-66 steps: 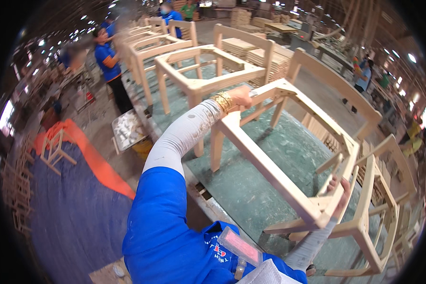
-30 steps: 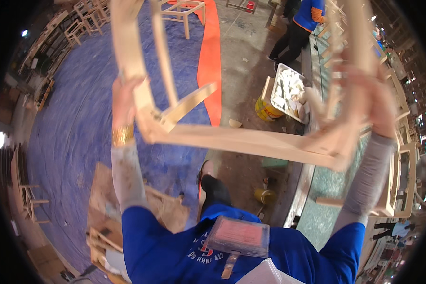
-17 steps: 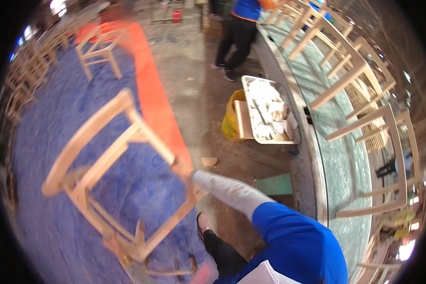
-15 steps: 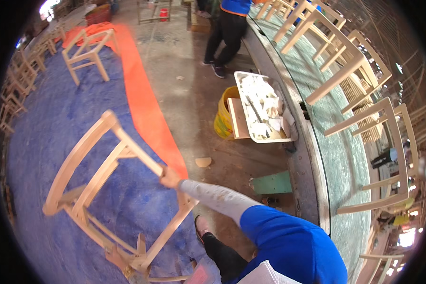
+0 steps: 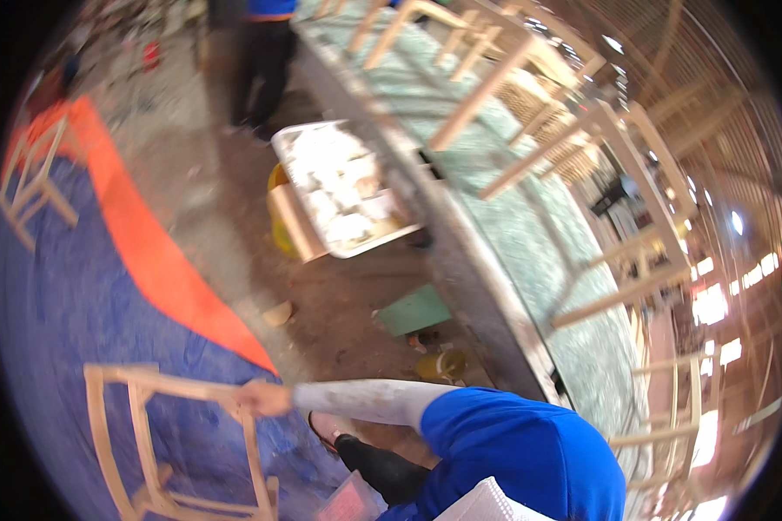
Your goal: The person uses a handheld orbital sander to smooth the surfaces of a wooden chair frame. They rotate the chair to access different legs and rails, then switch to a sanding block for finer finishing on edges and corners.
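One hand point(image 5: 265, 398) reaches out to the person's left at the end of a pale grey sleeve and is clenched on the top rail of an unfinished wooden chair frame point(image 5: 161, 443). The blur makes it hard to be sure, but it appears to be the left hand; the other hand does not show. The chair frame stands low on a blue tarp point(image 5: 69, 295) spread over the floor, its rails and legs bare pale wood. Along the tarp's far edge runs an orange strip point(image 5: 161, 269), and beyond it lies bare brown floor with a green block point(image 5: 413, 310) and a small yellow tin point(image 5: 443, 365). Farther off, a white tray point(image 5: 343, 187) of pale scraps rests over a yellow bucket point(image 5: 280, 230). To the right, a long surface point(image 5: 530, 243) with a mottled green top carries several more bare wooden chair frames point(image 5: 582, 139). Another chair frame point(image 5: 30, 178) stands on the tarp at the far left, and a second person's dark trousers point(image 5: 265, 74) show near the top.
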{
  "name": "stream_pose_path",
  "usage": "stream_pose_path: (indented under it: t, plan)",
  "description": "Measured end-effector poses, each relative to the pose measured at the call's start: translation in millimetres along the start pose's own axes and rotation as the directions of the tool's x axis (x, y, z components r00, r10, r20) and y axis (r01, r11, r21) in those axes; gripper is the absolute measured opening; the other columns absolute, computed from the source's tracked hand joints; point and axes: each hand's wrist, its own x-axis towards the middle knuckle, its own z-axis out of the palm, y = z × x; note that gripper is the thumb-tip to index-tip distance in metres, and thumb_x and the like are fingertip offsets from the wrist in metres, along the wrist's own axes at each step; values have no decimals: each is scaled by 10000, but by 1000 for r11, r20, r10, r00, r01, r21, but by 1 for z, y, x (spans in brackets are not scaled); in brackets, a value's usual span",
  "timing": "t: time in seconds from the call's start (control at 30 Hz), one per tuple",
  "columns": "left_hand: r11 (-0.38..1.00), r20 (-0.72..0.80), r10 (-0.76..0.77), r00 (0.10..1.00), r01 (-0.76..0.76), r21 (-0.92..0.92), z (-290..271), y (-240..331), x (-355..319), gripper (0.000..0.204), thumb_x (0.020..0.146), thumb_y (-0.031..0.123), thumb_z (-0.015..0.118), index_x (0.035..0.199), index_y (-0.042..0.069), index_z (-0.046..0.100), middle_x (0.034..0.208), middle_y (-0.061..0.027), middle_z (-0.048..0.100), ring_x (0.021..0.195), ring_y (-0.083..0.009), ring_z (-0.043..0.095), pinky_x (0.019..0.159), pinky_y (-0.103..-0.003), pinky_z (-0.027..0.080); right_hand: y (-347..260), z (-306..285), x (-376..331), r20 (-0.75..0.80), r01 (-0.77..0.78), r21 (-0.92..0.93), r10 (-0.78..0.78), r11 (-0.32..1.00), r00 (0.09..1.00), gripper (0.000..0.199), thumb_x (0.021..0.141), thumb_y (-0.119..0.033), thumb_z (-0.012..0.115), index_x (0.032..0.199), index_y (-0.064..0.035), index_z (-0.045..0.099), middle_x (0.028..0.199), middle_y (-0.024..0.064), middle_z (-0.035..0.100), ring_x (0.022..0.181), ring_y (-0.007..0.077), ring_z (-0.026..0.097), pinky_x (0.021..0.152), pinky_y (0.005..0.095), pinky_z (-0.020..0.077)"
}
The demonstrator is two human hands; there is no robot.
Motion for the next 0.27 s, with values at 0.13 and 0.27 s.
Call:
stream_pose_path:
  t: [0.13, 0.27]
  plan:
    - [948, -6, 273, 962, -270, -168, 17, 67, -69, 208, 811, 44, 591, 987, -53, 537, 888, -111, 574, 750, -202, 550, 686, -315, 486, -51, -55, -250, -9, -260, 152, 264, 954, 964, 502, 740, -90, 596, 1223, 18, 515, 1085, 145, 629, 1005, 216, 594, 869, 351, 474]
    - [720, 400, 574, 715, -207, -663, 49, 155, -217, 180, 822, 50, 588, 970, -38, 537, 878, -103, 570, 746, -195, 547, 687, -311, 491, -140, -90, -479, -203, -461, 236, 508, 855, 837, 487, 789, -146, 598, 1248, -9, 511, 1068, 127, 635, 992, 207, 600, 864, 339, 476]
